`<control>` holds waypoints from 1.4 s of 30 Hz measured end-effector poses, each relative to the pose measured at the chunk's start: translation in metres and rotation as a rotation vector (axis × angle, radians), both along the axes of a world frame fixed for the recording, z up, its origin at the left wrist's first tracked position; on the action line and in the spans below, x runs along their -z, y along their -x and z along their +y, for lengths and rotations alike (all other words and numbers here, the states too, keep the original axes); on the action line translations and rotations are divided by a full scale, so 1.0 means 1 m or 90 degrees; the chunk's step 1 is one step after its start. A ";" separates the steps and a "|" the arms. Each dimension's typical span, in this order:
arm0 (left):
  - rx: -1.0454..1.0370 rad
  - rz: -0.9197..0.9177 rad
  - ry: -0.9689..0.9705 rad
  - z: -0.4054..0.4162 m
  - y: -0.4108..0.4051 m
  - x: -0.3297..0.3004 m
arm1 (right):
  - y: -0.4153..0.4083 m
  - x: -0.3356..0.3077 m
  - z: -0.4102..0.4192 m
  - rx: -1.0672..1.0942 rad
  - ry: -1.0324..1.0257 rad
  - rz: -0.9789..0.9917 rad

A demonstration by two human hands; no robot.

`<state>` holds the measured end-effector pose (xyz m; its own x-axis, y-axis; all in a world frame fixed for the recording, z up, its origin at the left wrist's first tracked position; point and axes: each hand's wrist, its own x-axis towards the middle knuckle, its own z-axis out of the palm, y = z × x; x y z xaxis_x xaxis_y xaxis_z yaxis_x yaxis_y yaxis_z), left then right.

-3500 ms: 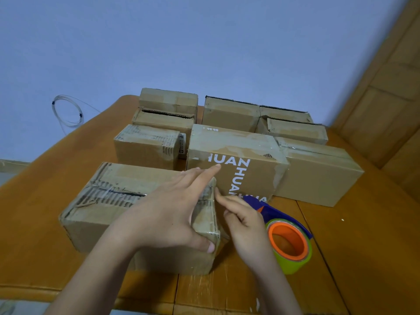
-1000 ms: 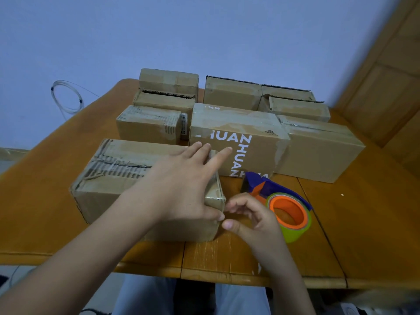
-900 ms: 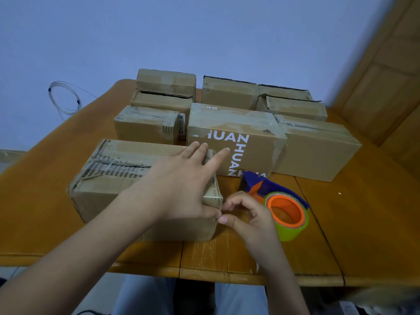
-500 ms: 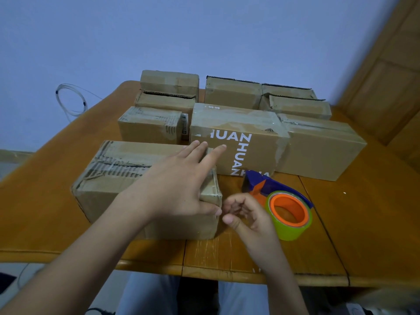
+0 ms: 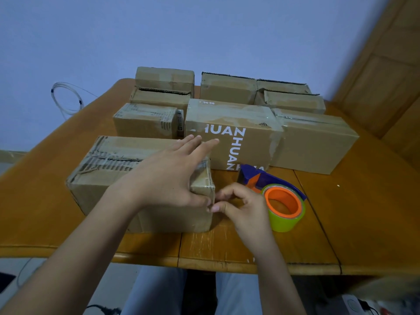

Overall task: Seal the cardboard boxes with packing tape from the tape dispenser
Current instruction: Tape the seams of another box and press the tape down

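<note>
The left hand (image 5: 168, 178) lies flat, fingers spread, on top of the nearest box (image 5: 106, 176) at centre-left of the frame, as it did a second ago. The right hand (image 5: 241, 208), flat against the box end a few seconds back, now curls at the lower right corner, fingertips pinching what looks like the tape's loose end (too clear to be sure). The tape dispenser (image 5: 279, 201) sits untouched just right of it, so this seam seems nearly finished.
</note>
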<state>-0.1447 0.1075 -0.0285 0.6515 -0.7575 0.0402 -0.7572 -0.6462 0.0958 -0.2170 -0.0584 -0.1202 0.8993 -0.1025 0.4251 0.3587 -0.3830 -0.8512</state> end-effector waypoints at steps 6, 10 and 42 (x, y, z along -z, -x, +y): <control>-0.015 -0.027 -0.041 -0.003 0.004 -0.002 | -0.021 -0.020 -0.013 -0.038 0.042 0.059; -0.027 -0.033 -0.037 -0.002 0.004 -0.002 | -0.022 -0.017 -0.013 -0.066 0.009 0.081; -0.004 0.071 0.024 0.088 -0.048 -0.012 | 0.024 -0.029 0.059 0.230 0.146 -0.180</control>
